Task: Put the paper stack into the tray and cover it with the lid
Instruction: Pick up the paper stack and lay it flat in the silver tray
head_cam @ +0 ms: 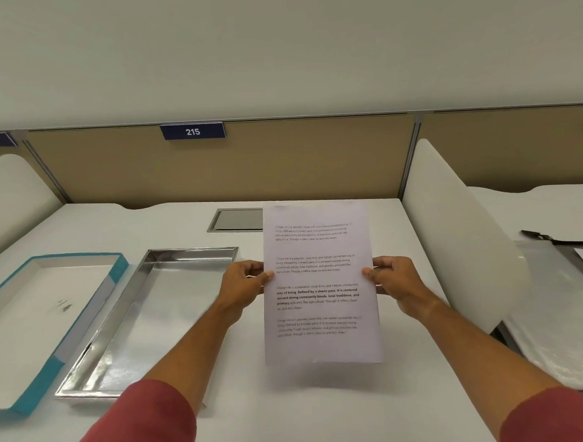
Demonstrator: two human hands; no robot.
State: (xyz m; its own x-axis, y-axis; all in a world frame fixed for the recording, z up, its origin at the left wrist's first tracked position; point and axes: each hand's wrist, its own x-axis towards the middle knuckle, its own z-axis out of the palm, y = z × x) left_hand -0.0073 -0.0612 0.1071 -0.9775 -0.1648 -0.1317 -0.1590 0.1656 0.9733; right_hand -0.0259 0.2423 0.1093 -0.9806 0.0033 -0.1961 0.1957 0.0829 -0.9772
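Note:
A white paper stack (322, 346) with printed text is held upright above the desk, right of centre. My left hand (243, 284) grips its left edge and my right hand (394, 279) grips its right edge, thumbs on the front page. A shiny silver tray (144, 327) lies flat on the desk to the left of the paper, with nothing in it. Further left lies the lid (30, 319), teal-edged, its white inside facing up.
A white desk (291, 404) bounded by a tan partition (247, 162) at the back and white side dividers (457, 233). A grey cable hatch (236, 220) sits behind the paper. The neighbouring desk at right holds plastic-wrapped items (554, 309).

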